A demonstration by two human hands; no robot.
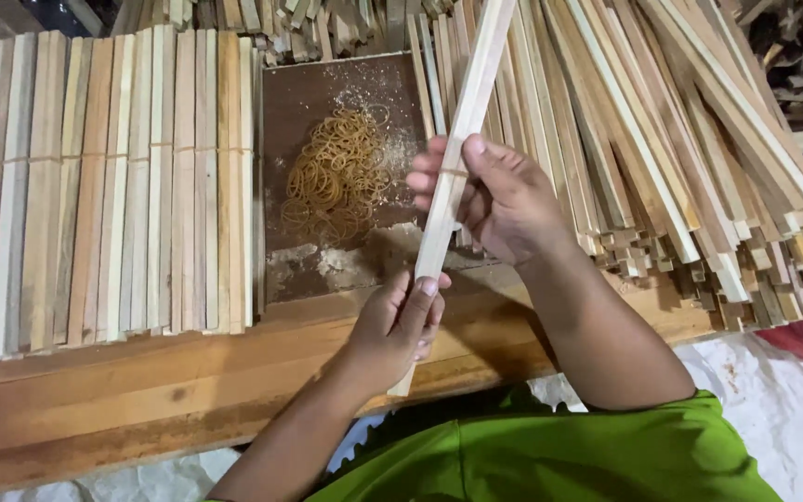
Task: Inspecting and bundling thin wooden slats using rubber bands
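Observation:
A small bundle of thin pale wooden slats (465,112) runs upright through the middle of the view, tilted a little to the right at the top. My left hand (394,323) grips its lower end near the bench's front. My right hand (494,195) holds it higher up, with the thumb and fingers pinching a rubber band (451,172) wrapped around the slats.
Banded bundles of slats (113,186) lie side by side on the left of the wooden bench (141,390). A heap of rubber bands (336,172) with sawdust sits on a dark board in the middle. A large pile of loose slats (680,130) fills the right.

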